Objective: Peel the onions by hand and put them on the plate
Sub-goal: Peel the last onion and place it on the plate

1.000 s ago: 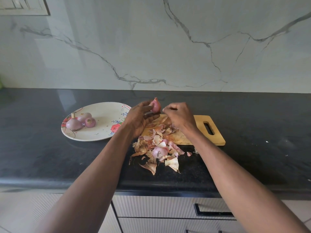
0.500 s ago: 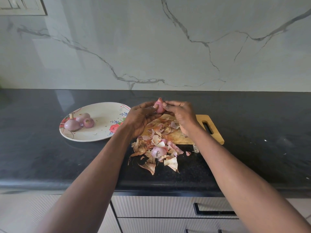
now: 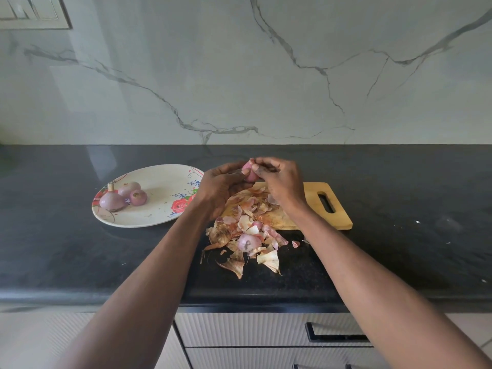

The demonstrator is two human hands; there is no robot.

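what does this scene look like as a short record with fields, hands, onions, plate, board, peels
left hand: holds the onion in hand
right hand: pinches at the top of that onion
plate: floral, left of the hands, three onions on plate
cutting board: wooden, under and right of the hands
peels: piled on board's near edge, spilling onto the black counter

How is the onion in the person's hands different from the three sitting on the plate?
The held onion is up in the air, gripped by the left hand and pinched by the right hand; the plate onions lie untouched on the flowered plate. The held one is mostly hidden, the plate ones fully visible. All are pinkish purple.
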